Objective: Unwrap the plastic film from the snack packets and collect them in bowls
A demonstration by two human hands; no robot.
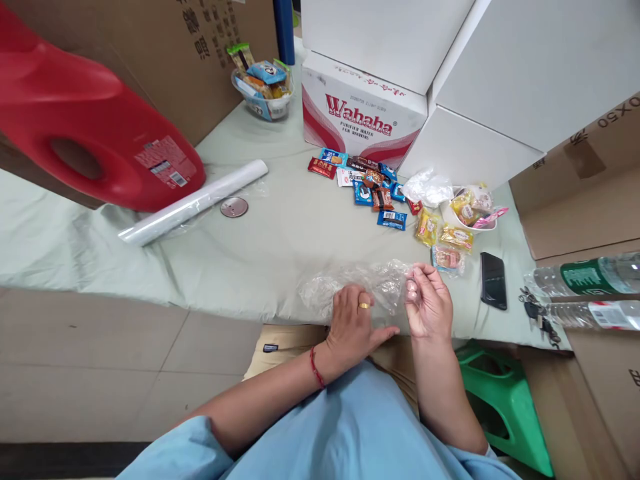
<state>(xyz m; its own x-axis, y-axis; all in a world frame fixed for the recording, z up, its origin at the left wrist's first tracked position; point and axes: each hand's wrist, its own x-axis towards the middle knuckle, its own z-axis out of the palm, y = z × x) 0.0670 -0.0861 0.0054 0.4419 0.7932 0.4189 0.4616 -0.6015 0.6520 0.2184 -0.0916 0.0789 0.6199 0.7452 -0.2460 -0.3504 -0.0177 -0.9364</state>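
Note:
A crumpled clear plastic bag (320, 291) lies near the front edge of the cloth-covered table. My left hand (353, 323) rests on top of it, fingertips down on the plastic and thumb stretched out to the right; a gold ring and a red cord bracelet are on this arm. At the bag's right end, my right hand (431, 303) pinches the plastic between thumb and fingers. Beyond the right hand lies a clear-wrapped snack (447, 259), with yellow snack packets (456, 237) just behind. The undersides of the left fingers are hidden.
Small snack packets (363, 193) lie before a Wahaha carton (360, 110). A white bowl (453, 217) of snacks, a phone (493, 280), keys (540, 317) and bottles (585, 277) are right. Leftward are a plastic film roll (200, 200), a round lid (234, 207) and a red jug (115, 113).

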